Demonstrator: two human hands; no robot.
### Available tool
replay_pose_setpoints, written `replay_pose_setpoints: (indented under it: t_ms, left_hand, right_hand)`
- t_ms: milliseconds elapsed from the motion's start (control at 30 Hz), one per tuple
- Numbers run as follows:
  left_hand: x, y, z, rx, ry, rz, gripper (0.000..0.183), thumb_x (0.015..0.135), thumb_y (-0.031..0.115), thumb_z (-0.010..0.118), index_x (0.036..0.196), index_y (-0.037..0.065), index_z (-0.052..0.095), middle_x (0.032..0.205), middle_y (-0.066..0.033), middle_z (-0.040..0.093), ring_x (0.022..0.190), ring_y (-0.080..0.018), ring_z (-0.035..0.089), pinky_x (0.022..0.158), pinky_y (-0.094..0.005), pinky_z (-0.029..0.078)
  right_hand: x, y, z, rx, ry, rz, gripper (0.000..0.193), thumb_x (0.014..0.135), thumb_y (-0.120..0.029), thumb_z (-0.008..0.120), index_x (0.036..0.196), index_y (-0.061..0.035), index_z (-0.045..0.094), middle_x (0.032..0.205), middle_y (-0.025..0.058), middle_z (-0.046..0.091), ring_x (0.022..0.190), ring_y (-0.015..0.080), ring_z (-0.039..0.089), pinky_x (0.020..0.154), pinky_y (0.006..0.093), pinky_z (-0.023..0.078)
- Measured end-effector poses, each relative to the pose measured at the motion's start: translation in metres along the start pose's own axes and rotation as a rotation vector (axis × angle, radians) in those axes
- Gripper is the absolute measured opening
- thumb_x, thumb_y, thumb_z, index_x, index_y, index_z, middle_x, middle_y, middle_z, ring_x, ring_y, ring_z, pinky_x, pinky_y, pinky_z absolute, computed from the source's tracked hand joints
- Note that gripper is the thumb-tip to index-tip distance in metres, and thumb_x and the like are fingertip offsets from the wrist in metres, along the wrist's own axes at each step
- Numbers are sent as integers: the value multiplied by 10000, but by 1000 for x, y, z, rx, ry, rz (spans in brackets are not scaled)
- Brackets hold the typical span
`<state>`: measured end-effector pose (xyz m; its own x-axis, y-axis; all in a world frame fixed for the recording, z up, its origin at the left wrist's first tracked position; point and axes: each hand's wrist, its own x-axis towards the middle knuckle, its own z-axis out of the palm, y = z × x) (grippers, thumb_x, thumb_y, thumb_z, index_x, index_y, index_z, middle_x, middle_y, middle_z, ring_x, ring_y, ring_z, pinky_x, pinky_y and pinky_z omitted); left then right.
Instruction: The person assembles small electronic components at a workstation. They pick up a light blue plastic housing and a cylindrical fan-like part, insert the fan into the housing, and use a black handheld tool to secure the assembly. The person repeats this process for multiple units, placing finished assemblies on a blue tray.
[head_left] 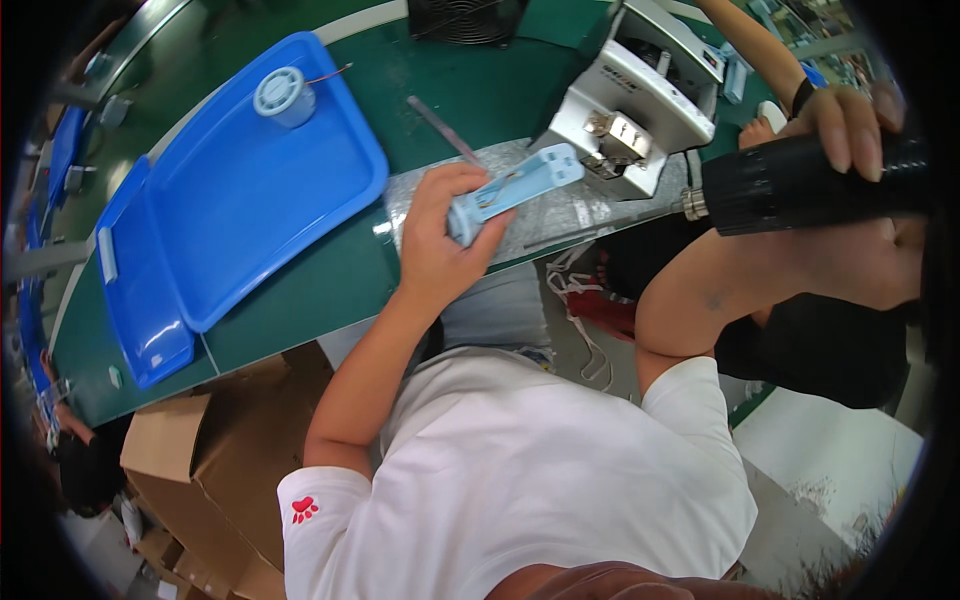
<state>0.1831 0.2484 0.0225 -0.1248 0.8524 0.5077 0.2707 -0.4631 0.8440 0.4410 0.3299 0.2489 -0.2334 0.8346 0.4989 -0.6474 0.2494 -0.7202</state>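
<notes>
In my left hand is a long light-blue plastic housing, pinched between thumb and fingers and tilted up to the right. Thin wires show in its hollow, and a rounded end sits by my palm. A slim pinkish strip lies just beyond my fingers. My right hand is raised at the right, its fingers wrapped over a black electric screwdriver. The tool's metal nose points left, apart from the housing. Part of the grip is lost in the dark rim.
A blue tray at the left bears a round light-blue fan part with a wire. Beyond the housing stands a silver bench machine, with a black fan at the back. Another person's arm reaches in at the upper right.
</notes>
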Motion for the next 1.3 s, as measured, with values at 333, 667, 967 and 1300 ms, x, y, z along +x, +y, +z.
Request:
replay_pose_setpoints:
  t_ms: [333, 667, 967, 1300]
  left_hand:
    - [-2, 2, -2, 20, -3, -7, 395, 786, 20, 845, 1122, 43, 639, 1147, -136, 678, 1040, -264, 675, 903, -356, 526]
    - [-2, 1, -2, 17, 6, 3, 395, 785, 28, 851, 1116, 41, 636, 1126, -131, 673, 1016, -267, 681, 880, -351, 532]
    - [-2, 2, -3, 24, 1, -1, 384, 785, 22, 846, 1105, 36, 635, 1126, -131, 673, 1011, -270, 680, 872, -355, 532]
    - [-3, 6, -2, -7, -35, -43, 368, 805, -4, 816, 1112, 34, 617, 1169, -142, 659, 1069, -271, 652, 935, -361, 503]
  right_hand:
    - [23, 57, 21, -229, 17, -338, 755, 912, -686, 517, 1227, -1, 549, 1053, 217, 598, 809, 272, 585, 737, 385, 488]
    - [16, 72, 9, -409, 85, -361, 832, 889, -763, 560, 1273, -25, 536, 1028, 208, 604, 763, 258, 574, 660, 369, 458]
    - [16, 73, 7, -275, -9, -338, 826, 882, -750, 594, 1286, -32, 528, 1077, 210, 597, 778, 248, 582, 677, 370, 465]
    - [3, 96, 77, -323, 304, -253, 737, 967, -740, 466, 966, -12, 577, 689, 86, 568, 574, 169, 592, 545, 271, 494]
